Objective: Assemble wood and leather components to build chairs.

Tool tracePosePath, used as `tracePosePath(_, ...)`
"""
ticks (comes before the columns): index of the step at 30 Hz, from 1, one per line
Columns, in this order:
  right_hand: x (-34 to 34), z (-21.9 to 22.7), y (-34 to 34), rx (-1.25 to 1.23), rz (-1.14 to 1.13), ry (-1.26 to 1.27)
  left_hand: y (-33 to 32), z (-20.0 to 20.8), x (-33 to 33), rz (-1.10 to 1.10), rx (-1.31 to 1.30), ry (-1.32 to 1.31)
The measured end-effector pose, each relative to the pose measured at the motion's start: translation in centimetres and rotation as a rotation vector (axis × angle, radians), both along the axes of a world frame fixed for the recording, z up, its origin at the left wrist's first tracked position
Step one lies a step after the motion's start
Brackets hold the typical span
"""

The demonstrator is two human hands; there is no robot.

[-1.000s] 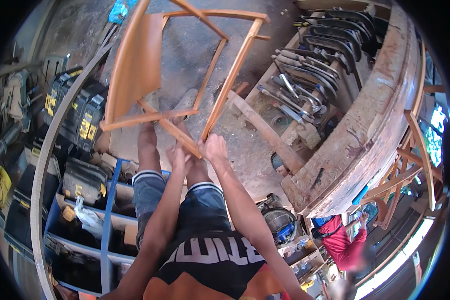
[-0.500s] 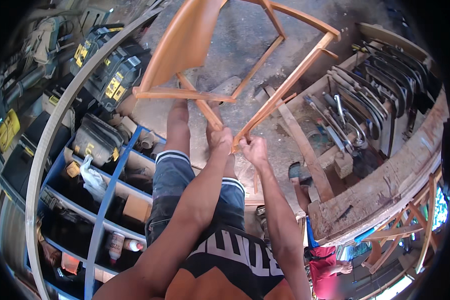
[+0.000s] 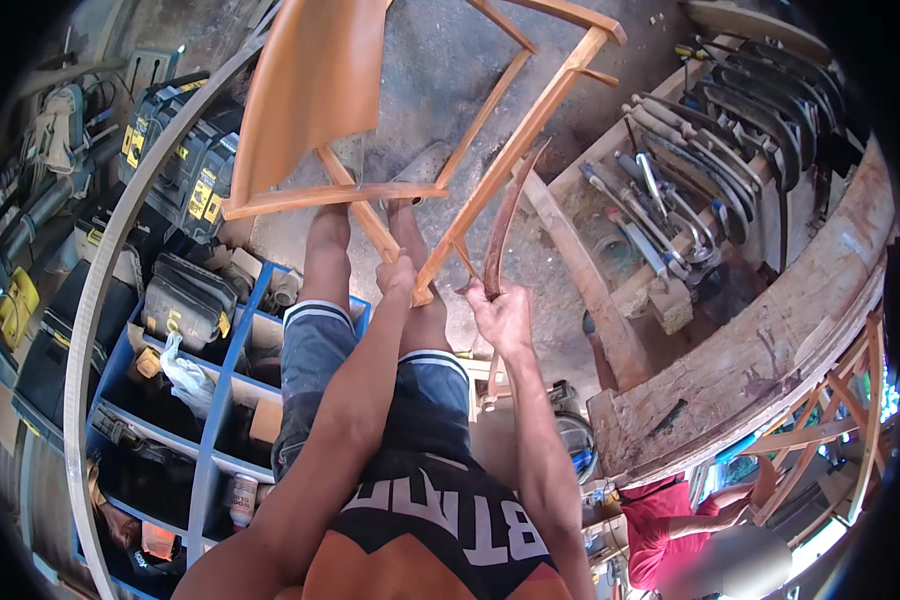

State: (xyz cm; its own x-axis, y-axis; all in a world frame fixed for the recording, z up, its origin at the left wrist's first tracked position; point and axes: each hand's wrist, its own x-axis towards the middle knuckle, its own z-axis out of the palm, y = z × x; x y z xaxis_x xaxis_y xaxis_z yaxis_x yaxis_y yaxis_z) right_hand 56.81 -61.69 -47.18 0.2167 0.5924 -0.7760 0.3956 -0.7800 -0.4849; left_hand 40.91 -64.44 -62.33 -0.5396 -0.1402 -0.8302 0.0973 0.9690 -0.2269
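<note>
A chair frame (image 3: pixel 515 150) of orange-brown wood is tilted ahead of me. On its left side hangs a smooth tan panel (image 3: pixel 315 95) that resembles leather. My left hand (image 3: pixel 398 278) is closed round the near end of a rail of the frame. My right hand (image 3: pixel 502 316) grips a slender, curved strip of reddish-brown wood (image 3: pixel 503 230). Upward from the fist the strip rises beside the frame's right leg, apart from it along most of its length. A small wooden spur near the leg's lower end comes close to my right fingers; whether they touch is unclear.
At the left stands a blue-edged compartment box (image 3: pixel 205 450) behind a long bent wooden strip (image 3: pixel 82 350). Black and yellow tool cases (image 3: pixel 195 165) lie beyond. Several clamps (image 3: pixel 760 130) fill a rack at the right, by a thick curved wooden bench edge (image 3: pixel 730 400). A person in red (image 3: pixel 660 525) is at lower right.
The curved strip, earlier close along the right leg, now stands away from it in my right hand. The chair frame and my left hand have shifted left in view.
</note>
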Motion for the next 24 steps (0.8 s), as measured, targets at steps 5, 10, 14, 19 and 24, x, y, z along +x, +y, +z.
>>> tracePosePath(5, -2.4, 0.5, 1.6, -0.086, -0.263, 0.079, -0.6, -1.3, -2.6, 0.064, 0.071, 0.009)
tracePosePath(10, -1.4, -1.9, 0.9, -0.104, -0.134, 0.03, 1.1, 1.6, -1.8, -0.539, 0.183, 0.182)
tracePosePath(14, 2.0, -4.3, -0.5, -0.059, -0.733, 0.313, 2.7, 4.5, 0.4, -0.75, 0.728, -0.37)
tracePosePath(19, 0.3, -6.9, 1.9, -0.562, -0.857, 0.508, 2.8, 2.2, 2.1, -0.514, 0.746, -0.626)
tracePosePath(24, -1.2, -6.7, 2.8, -0.482, -1.131, 0.952, 2.6, 0.7, 2.4, -0.118, 0.881, -0.638)
